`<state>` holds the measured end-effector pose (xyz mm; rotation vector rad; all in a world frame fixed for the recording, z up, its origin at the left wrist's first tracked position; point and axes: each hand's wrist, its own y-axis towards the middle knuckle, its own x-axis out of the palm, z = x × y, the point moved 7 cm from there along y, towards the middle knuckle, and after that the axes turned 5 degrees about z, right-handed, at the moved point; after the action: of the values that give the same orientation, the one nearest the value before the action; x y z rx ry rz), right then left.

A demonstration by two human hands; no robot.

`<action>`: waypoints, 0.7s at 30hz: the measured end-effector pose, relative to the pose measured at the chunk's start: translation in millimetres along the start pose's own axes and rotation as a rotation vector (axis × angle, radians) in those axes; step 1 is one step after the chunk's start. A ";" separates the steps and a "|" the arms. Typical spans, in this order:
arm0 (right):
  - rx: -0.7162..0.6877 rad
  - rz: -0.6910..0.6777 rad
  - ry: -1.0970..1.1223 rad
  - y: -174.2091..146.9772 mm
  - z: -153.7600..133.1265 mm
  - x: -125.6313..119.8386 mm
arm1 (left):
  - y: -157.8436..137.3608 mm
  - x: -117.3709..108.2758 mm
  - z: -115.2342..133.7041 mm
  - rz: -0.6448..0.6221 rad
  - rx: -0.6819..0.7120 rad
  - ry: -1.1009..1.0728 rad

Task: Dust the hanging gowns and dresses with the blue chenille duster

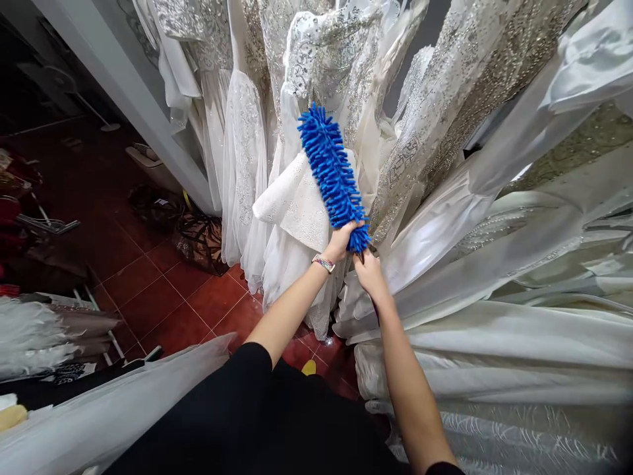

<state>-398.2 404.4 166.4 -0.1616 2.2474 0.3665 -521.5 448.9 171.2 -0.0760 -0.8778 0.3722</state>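
A blue duster (330, 168) with thick chenille strands slants up and to the left in front of hanging white dresses. My left hand (341, 241) is closed around the lower end of its fluffy head. Just below, my right hand (370, 269) grips the duster's dark handle, most of which the fingers hide. Behind the duster hangs a beaded white dress (329, 63), and a stiff white textured fabric panel (294, 201) flares out beside it. Whether the strands touch the dress, I cannot tell.
More white gowns (494, 356) crowd the right side. A pale post (128, 99) stands at the left, with dark bags (200, 241) at its foot on the red tile floor (182, 297). White feathery garments (39, 340) hang at the far left.
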 end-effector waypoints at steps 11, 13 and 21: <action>0.120 -0.125 0.064 -53.0 41.2 63.7 | -28.8 -66.2 -36.3 0.096 0.008 0.056; 0.122 -0.166 0.070 -62.7 48.8 73.6 | -34.3 -82.2 -48.0 0.152 -0.027 0.054; 0.219 -0.426 0.041 -129.7 92.2 136.1 | -79.0 -163.2 -99.9 0.371 -0.190 0.038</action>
<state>-388.4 311.3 -20.8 -0.5231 2.2018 -0.1105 -517.0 326.9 4.0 -0.4239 -0.8597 0.6310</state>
